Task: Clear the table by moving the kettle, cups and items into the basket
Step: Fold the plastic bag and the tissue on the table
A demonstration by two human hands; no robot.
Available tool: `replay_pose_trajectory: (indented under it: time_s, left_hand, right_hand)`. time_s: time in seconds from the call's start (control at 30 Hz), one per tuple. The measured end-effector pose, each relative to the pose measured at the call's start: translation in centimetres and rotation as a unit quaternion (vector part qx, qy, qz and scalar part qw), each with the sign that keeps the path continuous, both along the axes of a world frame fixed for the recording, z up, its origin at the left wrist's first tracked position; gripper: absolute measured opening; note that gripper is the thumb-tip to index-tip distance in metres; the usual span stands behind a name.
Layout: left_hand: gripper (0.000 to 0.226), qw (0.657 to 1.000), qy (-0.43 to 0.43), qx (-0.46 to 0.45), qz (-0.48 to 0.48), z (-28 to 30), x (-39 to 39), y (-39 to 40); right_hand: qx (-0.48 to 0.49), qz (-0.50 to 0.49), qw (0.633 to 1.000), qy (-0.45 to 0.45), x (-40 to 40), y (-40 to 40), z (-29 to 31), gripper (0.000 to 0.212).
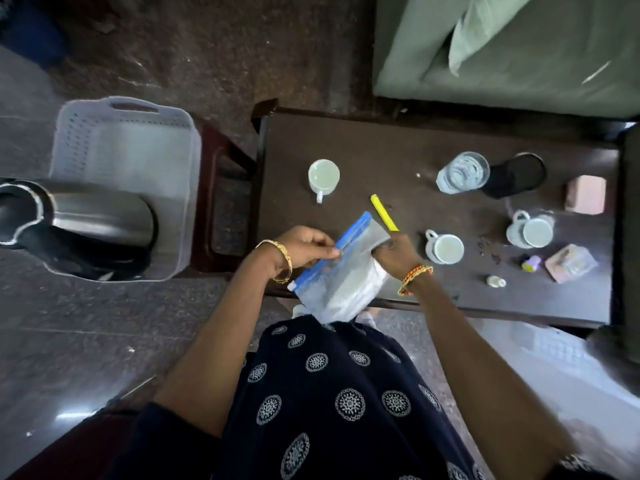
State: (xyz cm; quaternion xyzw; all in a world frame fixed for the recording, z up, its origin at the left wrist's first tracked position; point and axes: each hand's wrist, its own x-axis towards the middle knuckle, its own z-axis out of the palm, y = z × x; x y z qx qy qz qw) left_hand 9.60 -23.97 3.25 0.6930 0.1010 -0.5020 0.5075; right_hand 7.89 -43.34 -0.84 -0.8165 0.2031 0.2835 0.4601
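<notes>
A clear zip bag (pixel 341 282) with a blue seal and white contents is held over the near edge of the dark table (pixel 398 150). My left hand (pixel 304 249) pinches its blue seal. My right hand (pixel 394 251) grips the bag's upper right part. A steel kettle (pixel 86 220) lies in the white basket (pixel 128 140) at the left. Three white cups (pixel 323 176) (pixel 445 247) (pixel 530 232) stand on the table, with a yellow stick (pixel 382 211) between them.
A glass of water (pixel 462 173), a black round base (pixel 519 173), a pink block (pixel 587 194), a small purple item (pixel 531 263), a wrapped packet (pixel 569 263) and a tiny bottle (pixel 495 281) sit at the table's right. The basket rests on a maroon stool (pixel 225 209). A green sofa (pixel 519 46) lies beyond.
</notes>
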Motion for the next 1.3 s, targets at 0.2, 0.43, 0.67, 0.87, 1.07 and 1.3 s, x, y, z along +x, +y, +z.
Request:
replay_pose_trajectory:
  time_s: [0.2,0.43,0.67,0.87,1.07,1.3]
  left_hand:
    - [0.001,0.984,-0.141,0.082,0.071,0.3,-3.0,-7.9]
    - [0.022,0.962,-0.236,0.137,-0.005,0.5,-6.6,-15.1]
    - [0.036,0.916,-0.313,0.238,0.085,-0.4,-7.4,-18.0]
    - [0.049,0.926,-0.194,0.323,-0.021,-1.9,-5.5,-19.3]
    - [0.02,0.964,-0.131,0.226,0.051,-2.0,-5.0,-20.6]
    - [0.015,0.911,-0.254,0.296,0.135,-1.7,-5.2,-20.4]
  right_hand:
    - [-0.022,-0.182,0.983,-0.011,-3.0,-5.9,2.0,0.015]
    - [0.164,-0.221,0.96,0.055,-6.0,-7.7,4.1,0.019]
    - [0.17,-0.218,0.958,0.072,-5.9,-11.7,3.0,0.022]
    - [0.13,-0.184,0.973,0.053,-6.1,-14.7,2.9,0.024]
    - [0.031,-0.18,0.983,-0.001,-6.1,-16.3,3.0,0.013]
    - [-0.162,-0.213,0.954,-0.137,-6.7,-16.9,3.6,0.009]
